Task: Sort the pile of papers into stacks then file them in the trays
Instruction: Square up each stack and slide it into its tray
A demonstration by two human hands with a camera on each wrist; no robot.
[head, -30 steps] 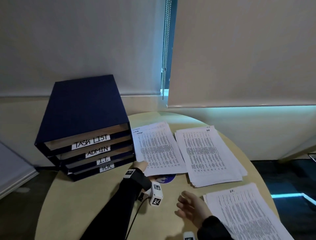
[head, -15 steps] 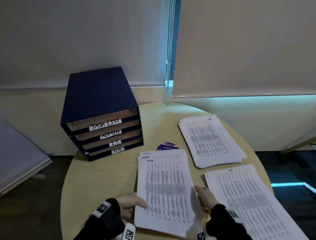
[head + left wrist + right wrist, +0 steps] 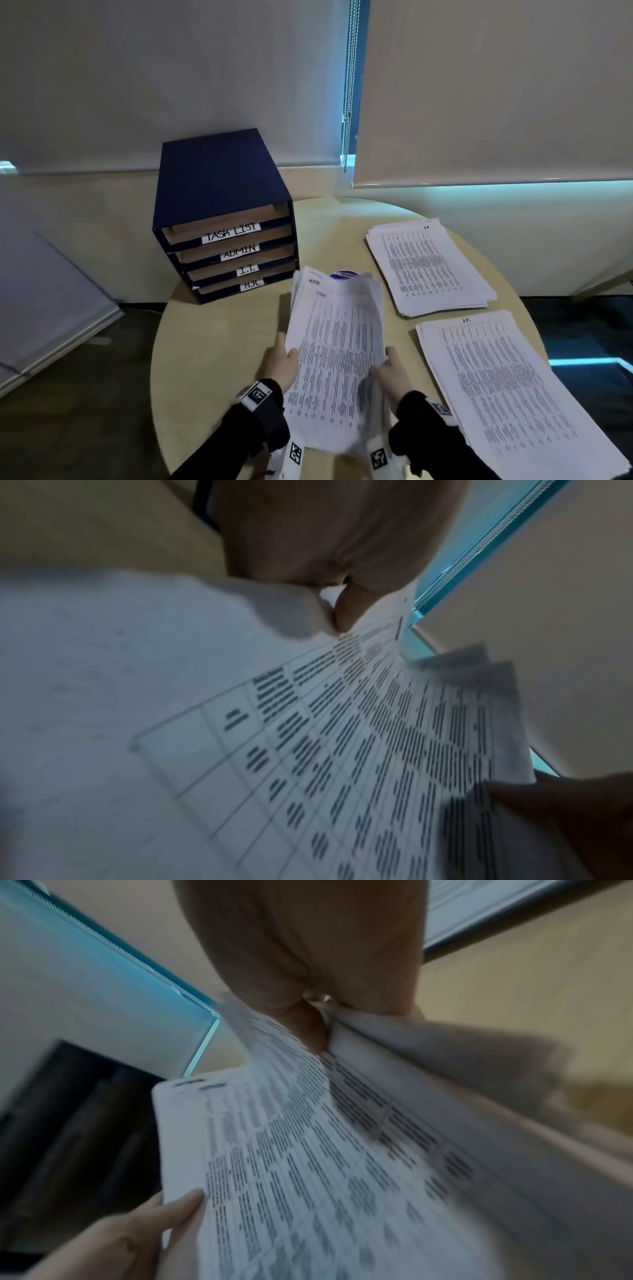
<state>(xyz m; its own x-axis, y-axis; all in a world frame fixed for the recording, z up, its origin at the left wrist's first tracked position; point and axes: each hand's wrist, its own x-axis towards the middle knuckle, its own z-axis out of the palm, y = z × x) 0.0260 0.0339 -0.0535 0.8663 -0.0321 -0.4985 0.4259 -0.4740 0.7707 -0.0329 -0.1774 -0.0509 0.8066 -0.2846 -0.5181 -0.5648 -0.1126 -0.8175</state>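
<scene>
Both hands are holding one sheaf of papers [image 3: 337,356] above the round table [image 3: 219,346]. Left hand [image 3: 282,365] is gripping the sheaf's left edge, thumb on the top sheet; right hand [image 3: 390,371] is pinching the right edge, thumb on top and fingers beneath (wrist views confirm both thumbs are pressing the printed face).

Sheaf: white sheets printed with dense columns of dark text in a ruled grid, a short heading at the far end, illegible. Sheets are fanning apart at the far corners and bowing between the two grips; the edges are blurring.

Just beyond the sheaf's far end a blue disc [image 3: 343,275] is peeking out on the table. Beyond the left hand a dark blue tray unit [image 3: 219,192] is standing on the table, slots labelled TASK LIST, ADMIN, I.T., H.R. from top to bottom.

Beside the right hand a flat stack [image 3: 507,387] is lying, marked I.T. Beyond that, another stack [image 3: 428,267] is lying flat, its sheets slightly splaying.
</scene>
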